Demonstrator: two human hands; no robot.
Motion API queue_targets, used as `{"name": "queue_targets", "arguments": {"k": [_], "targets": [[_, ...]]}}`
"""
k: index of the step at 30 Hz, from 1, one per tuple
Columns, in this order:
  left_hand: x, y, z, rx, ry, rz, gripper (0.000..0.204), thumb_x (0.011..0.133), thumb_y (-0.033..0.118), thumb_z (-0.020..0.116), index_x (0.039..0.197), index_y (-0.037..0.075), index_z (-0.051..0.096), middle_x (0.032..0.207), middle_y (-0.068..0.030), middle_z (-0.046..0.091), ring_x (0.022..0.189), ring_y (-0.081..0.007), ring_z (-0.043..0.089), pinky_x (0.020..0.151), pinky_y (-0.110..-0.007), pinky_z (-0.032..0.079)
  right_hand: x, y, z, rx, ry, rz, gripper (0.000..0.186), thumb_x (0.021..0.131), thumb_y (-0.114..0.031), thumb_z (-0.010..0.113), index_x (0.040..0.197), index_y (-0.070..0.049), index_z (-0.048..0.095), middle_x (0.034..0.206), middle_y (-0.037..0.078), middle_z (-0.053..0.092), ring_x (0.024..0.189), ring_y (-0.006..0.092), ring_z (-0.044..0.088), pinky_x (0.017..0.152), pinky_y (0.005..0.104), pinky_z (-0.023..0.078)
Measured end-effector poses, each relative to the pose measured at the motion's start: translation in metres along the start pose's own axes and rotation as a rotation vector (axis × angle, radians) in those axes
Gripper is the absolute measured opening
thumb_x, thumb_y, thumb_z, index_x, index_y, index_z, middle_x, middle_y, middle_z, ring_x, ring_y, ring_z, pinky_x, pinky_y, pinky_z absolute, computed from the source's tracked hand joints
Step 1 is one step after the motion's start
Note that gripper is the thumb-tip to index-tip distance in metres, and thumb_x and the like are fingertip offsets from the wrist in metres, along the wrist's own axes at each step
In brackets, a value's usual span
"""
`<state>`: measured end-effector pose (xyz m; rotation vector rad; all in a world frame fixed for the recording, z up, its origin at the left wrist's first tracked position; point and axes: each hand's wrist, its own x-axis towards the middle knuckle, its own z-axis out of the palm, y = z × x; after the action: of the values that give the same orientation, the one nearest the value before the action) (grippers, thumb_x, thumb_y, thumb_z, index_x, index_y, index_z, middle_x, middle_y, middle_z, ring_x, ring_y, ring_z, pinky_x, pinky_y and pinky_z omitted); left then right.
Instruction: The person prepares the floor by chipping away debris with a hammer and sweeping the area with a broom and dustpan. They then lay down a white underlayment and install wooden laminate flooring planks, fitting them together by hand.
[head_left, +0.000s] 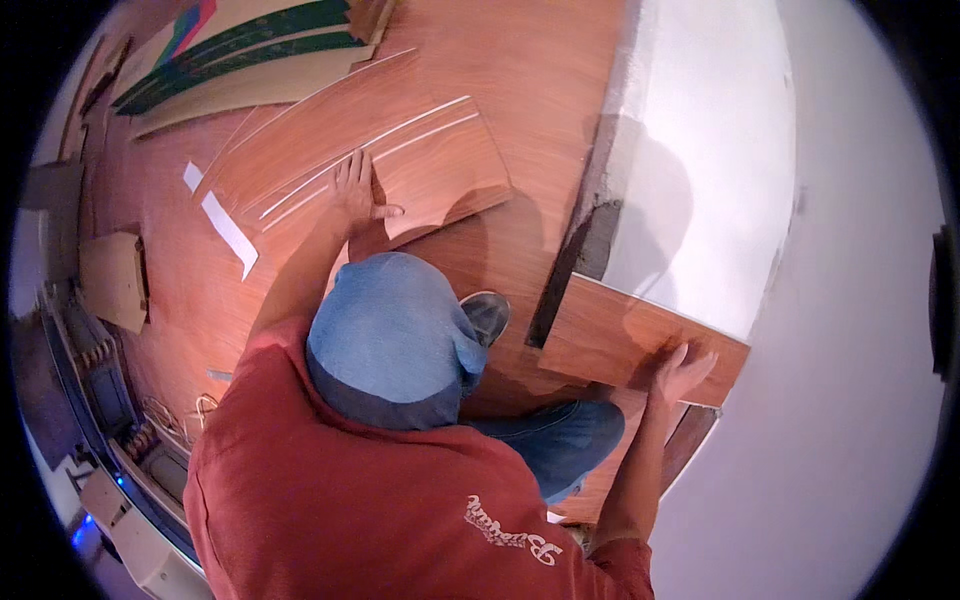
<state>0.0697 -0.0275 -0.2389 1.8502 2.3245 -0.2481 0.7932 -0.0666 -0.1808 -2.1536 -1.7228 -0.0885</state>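
My left hand [358, 190] lies flat with fingers spread on a loose stack of reddish wood-look planks [440, 160] on the floor. My right hand [682, 372] holds the lower right edge of a short wood-look plank piece [610, 335], which sits against the foot of the white wall [700, 160]. My bent knee in blue jeans [395, 340] and a grey shoe [487, 315] are between the two hands. The red shirt [350, 500] fills the lower part of the view.
The floor [530, 70] is covered in the same wood-look surface. White strips [228, 232] lie left of the stack. Cardboard and green-patterned sheets [240, 50] lie at the far end, a cardboard box [112, 280] at the left, and a dark gap [570, 270] runs along the wall base.
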Motion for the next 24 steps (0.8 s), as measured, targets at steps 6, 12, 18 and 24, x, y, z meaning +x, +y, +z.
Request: {"name": "queue_targets", "arguments": {"k": [6,12,18,24], "targets": [[-0.026,0.011,-0.007,-0.286,-0.08,-0.009,0.127,0.055,0.057,0.097,0.154,0.002,0.04,0.153,-0.0257,0.046,0.142,-0.0429,0.045,0.118,-0.053,0.038,0.046,-0.032,-0.024,-0.087,-0.087,0.117,0.039,0.098,-0.025,0.064,0.116,0.008,0.06,0.118,0.029,0.06,0.113,0.0486,0.055,0.102,0.0566,0.042],[0.012,0.021,-0.024,-0.562,-0.383,0.116,0.066,0.072,0.018,0.095,0.125,0.0,0.06,0.093,-0.0144,0.07,0.084,-0.0265,0.068,0.073,-0.04,0.057,0.013,0.003,0.009,-0.242,0.022,0.258,0.061,0.102,-0.035,0.058,0.145,0.007,0.051,0.153,0.032,0.047,0.145,0.0458,0.041,0.123,0.0531,0.029],[-0.005,-0.072,0.026,-0.559,-0.35,-0.061,0.035,0.099,0.025,0.071,0.117,-0.005,0.064,0.09,-0.0158,0.07,0.08,-0.0245,0.066,0.072,-0.04,0.053,0.019,-0.016,0.012,-0.133,-0.006,0.335,0.063,0.103,-0.039,0.055,0.147,0.005,0.049,0.159,0.027,0.04,0.149,0.0419,0.034,0.125,0.052,0.024],[0.012,0.015,-0.084,-0.488,-0.139,0.005,0.045,0.106,0.036,0.06,0.117,-0.007,0.064,0.095,-0.0174,0.07,0.086,-0.0271,0.065,0.081,-0.041,0.052,0.004,0.006,0.013,-0.114,-0.024,0.384,0.069,0.102,-0.041,0.057,0.15,0.006,0.044,0.159,0.027,0.037,0.149,0.0419,0.033,0.124,0.0542,0.025]]}}
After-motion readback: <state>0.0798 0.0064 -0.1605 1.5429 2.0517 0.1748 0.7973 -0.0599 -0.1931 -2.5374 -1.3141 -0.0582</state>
